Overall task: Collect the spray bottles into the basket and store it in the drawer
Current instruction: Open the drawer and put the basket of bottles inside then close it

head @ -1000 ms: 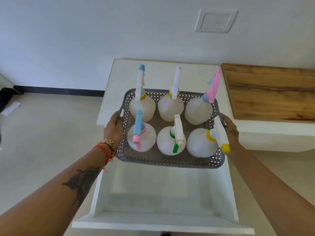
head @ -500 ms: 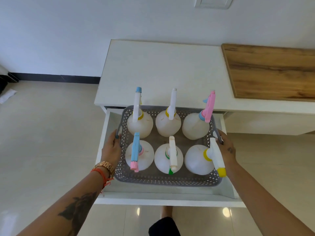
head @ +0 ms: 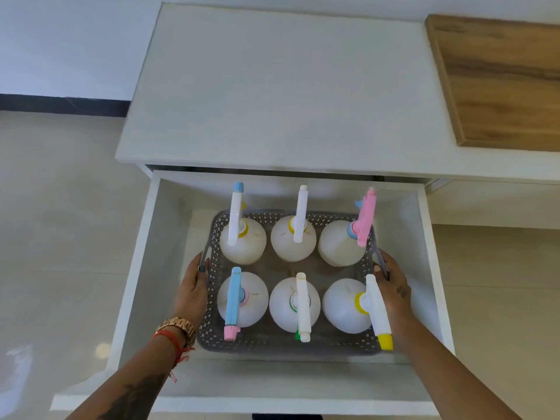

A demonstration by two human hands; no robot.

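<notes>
Here the grey basket (head: pixel 274 344) is inside the open white drawer (head: pixel 136 268), low between its walls, and I cannot tell if its bottom already touches the drawer floor. The left hand (head: pixel 191 294) is closed around the basket's left handle, with the fingers over the rim on the outer side of the basket. The right hand (head: pixel 394 291) holds the right handle in the same way, just beside the front right bottle. Inside the basket six white spray bottles (head: pixel 292 242) stand upright in two rows of three. In the far row of the basket the triggers are white with a blue tip, plain white, and pink (head: pixel 365 218). In the near row they are light blue with a pink tip (head: pixel 233 301), white with a green part, and white with a yellow tip (head: pixel 377 310), which leans out over the basket's right front corner close to the right wrist. Behind the basket, above the drawer, is the white counter top (head: pixel 288 86), and a wooden board (head: pixel 500 80) lies on its right part. On the left wrist there is a golden watch (head: pixel 178 325) and a red string
</notes>
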